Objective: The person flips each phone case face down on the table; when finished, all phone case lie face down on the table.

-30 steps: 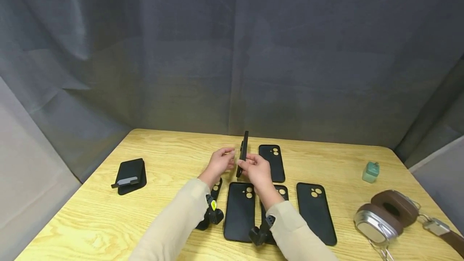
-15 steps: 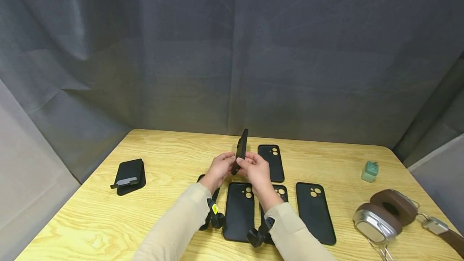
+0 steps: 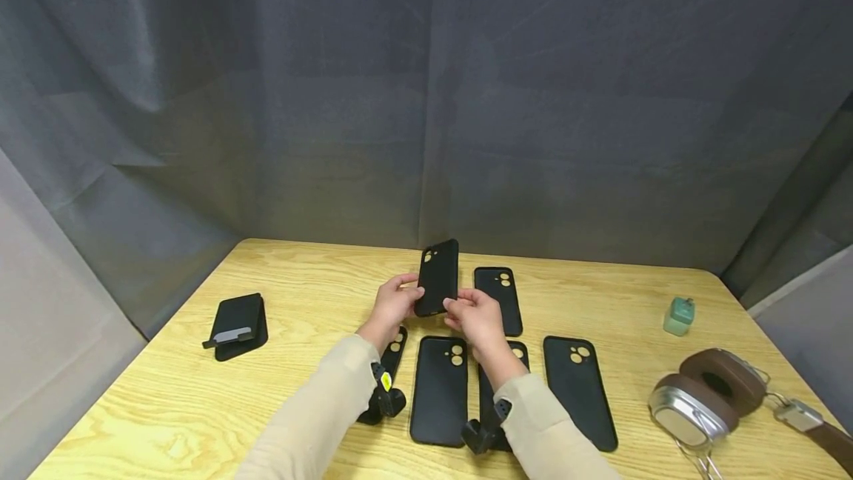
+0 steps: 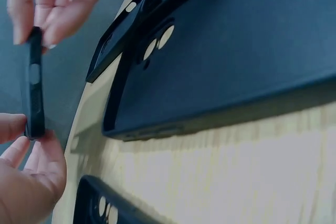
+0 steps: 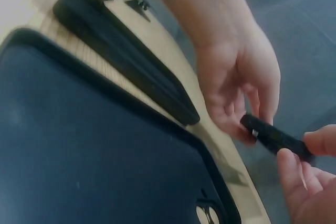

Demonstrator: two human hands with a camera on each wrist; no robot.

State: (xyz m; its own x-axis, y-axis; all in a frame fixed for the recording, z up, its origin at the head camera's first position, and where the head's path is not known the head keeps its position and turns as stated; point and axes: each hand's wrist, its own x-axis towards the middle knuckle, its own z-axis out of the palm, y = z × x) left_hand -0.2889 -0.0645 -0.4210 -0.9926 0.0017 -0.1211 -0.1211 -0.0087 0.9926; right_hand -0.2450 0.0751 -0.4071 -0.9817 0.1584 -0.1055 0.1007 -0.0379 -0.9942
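A black phone case (image 3: 438,278) is held up over the far part of the table, its flat outer back with a camera cutout facing the head camera. My left hand (image 3: 392,307) pinches its lower left edge, thumb on the back. Opposite, my right hand (image 3: 478,318) pinches the lower right corner between thumb and fingers. In the left wrist view the case (image 4: 34,85) appears edge-on between the fingertips of both hands. The right wrist view also shows the narrow side of the case (image 5: 275,139) bridging the two hands.
Several more black phone cases lie below and around the hands, among them a middle one (image 3: 440,391) and a right one (image 3: 580,391). A black stand-like holder (image 3: 238,324) sits left. On the right are a small green box (image 3: 680,316) and brown headphones (image 3: 706,398).
The case has turned from edge-on to showing its back. My left hand, apart from it a second ago, has come to its left edge and now grips it.
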